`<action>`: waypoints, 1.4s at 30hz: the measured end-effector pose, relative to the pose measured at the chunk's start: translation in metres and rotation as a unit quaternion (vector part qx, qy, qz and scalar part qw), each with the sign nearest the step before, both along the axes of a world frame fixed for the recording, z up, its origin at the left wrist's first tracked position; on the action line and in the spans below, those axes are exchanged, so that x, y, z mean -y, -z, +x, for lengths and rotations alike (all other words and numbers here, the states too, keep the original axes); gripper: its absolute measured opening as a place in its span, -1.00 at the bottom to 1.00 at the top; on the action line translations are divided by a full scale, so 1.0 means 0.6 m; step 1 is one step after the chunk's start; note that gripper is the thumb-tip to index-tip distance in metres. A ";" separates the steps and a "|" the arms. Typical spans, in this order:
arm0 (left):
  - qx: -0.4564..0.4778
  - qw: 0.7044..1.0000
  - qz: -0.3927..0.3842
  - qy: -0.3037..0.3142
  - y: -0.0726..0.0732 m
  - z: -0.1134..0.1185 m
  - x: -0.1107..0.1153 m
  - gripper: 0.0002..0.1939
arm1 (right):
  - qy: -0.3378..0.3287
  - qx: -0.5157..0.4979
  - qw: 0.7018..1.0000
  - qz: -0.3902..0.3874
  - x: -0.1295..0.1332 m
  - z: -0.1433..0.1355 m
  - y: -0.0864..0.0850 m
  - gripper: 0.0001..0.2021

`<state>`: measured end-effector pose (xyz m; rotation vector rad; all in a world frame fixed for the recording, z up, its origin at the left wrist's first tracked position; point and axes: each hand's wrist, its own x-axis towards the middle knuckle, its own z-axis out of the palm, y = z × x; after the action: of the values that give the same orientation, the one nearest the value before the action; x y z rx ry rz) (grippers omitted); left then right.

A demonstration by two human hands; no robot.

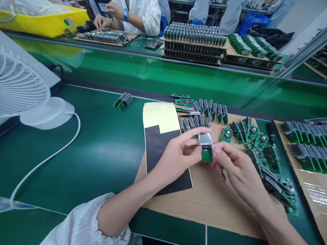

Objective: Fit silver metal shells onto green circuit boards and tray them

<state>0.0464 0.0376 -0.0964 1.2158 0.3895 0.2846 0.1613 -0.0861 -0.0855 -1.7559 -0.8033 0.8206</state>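
Between my hands is a small green circuit board (206, 154) with a silvery screen module (205, 139) at its top. My left hand (178, 153) pinches the module between thumb and fingers. The thumb and forefinger of my right hand (233, 163) are at the board's right edge. Under my left wrist lies a sheet of black stickers (163, 149) with a pale yellow bare backing at its far end. Both hands are over a brown cardboard sheet (204, 204). Boards with screens (194, 123) stand in rows just beyond, and loose green boards (262, 141) are piled to the right.
A white fan (48, 110) with its cable stands at the left. Two boards (123, 101) stand near the back edge. At the far right is a tray of boards (293, 170). Beyond the clear partition are stacked trays (192, 49), a yellow bin (46, 25) and a person's hands (108, 18).
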 end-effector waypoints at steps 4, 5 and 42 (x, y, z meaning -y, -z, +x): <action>-0.003 0.999 0.031 0.026 -0.001 0.000 -0.002 -0.55 | -0.014 -0.024 1.000 0.005 0.000 0.002 0.002 -0.63; -0.003 0.999 0.030 0.033 -0.001 0.001 -0.003 -0.53 | -0.017 -0.034 0.999 0.008 0.001 0.003 0.002 -0.64; 0.005 0.996 0.086 0.007 0.008 0.004 0.015 -0.46 | -0.020 -0.023 0.999 0.039 0.010 0.001 0.021 -0.78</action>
<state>0.0486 0.0287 -0.1013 1.3848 0.3527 0.3182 0.1619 -0.0922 -0.0979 -1.6516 -0.8324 0.8419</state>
